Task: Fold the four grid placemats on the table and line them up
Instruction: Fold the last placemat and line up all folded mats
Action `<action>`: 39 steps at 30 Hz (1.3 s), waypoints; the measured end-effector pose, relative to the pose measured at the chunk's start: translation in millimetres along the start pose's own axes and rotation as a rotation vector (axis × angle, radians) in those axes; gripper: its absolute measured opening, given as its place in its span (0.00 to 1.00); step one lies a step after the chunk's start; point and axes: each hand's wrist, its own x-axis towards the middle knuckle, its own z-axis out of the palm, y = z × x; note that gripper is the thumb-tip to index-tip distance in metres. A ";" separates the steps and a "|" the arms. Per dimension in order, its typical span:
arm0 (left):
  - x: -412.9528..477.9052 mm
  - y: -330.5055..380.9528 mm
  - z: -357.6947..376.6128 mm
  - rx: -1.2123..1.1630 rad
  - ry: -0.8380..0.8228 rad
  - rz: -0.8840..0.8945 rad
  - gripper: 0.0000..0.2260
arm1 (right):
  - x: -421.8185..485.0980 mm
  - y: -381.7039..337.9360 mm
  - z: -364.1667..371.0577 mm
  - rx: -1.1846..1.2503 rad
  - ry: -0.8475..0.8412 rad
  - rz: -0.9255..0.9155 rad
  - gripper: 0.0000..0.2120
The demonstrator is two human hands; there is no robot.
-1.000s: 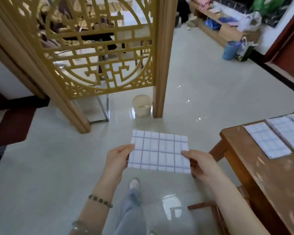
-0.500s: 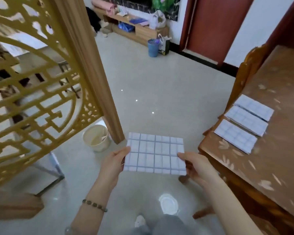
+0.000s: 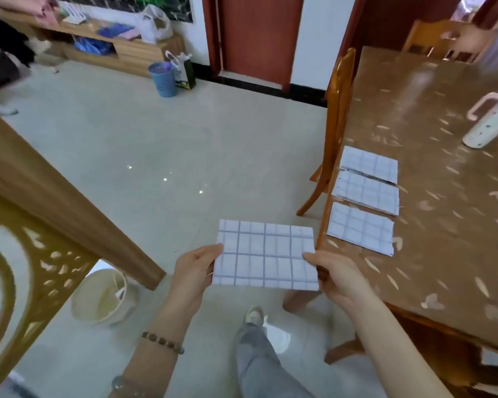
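Observation:
I hold a folded white placemat with a blue grid (image 3: 266,255) flat in the air over the floor, just left of the table's near corner. My left hand (image 3: 194,272) grips its left edge and my right hand (image 3: 335,272) grips its right edge. Three folded grid placemats lie in a column along the left edge of the brown wooden table (image 3: 443,225): the far one (image 3: 370,163), the middle one (image 3: 367,192) and the near one (image 3: 361,228).
A wooden chair (image 3: 334,133) stands against the table's left side. A white and pink mug (image 3: 490,122) sits at the table's right. A gold lattice screen (image 3: 26,225) and a cream bucket (image 3: 101,297) are on the left. A blue bin (image 3: 161,79) stands far off.
The view has swung right, bringing the table and its three placemats closer. The placemat stays held in both hands and is now nearer the table corner.

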 end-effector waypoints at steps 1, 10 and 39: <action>10.4 8.7 5.5 0.016 -0.012 0.011 0.07 | 9.6 -6.6 1.4 0.020 0.011 -0.014 0.12; 108.6 100.0 63.8 0.083 -0.150 0.033 0.07 | 91.2 -82.1 20.1 0.126 0.107 -0.069 0.03; 259.8 175.9 231.4 0.615 -0.963 -0.054 0.07 | 110.5 -110.4 15.0 0.794 0.861 -0.232 0.09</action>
